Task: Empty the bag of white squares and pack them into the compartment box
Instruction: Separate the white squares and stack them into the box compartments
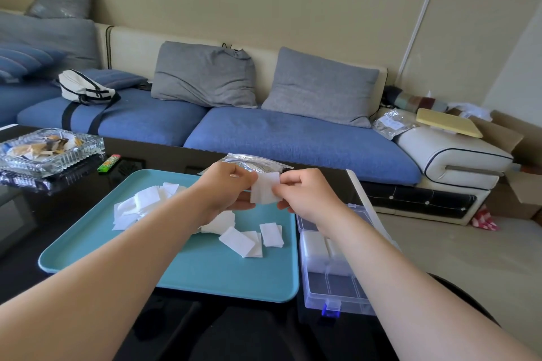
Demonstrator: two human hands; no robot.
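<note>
The compartment box (337,287) stood open just right of the teal tray (205,272), its middle cells filled with white squares (315,246) and the near ones bare. Loose squares (237,240) lay scattered on the tray, so packing looked partly done. Above, the left hand (228,187) and right hand (308,196) pinched a small stack (264,189) in their fingers. Beyond lay the foil bag (255,163); the ashtray (50,149) and lighter (109,163) sat clear.

One tray (205,278), one compartment box (337,299), one lighter (108,163).
</note>
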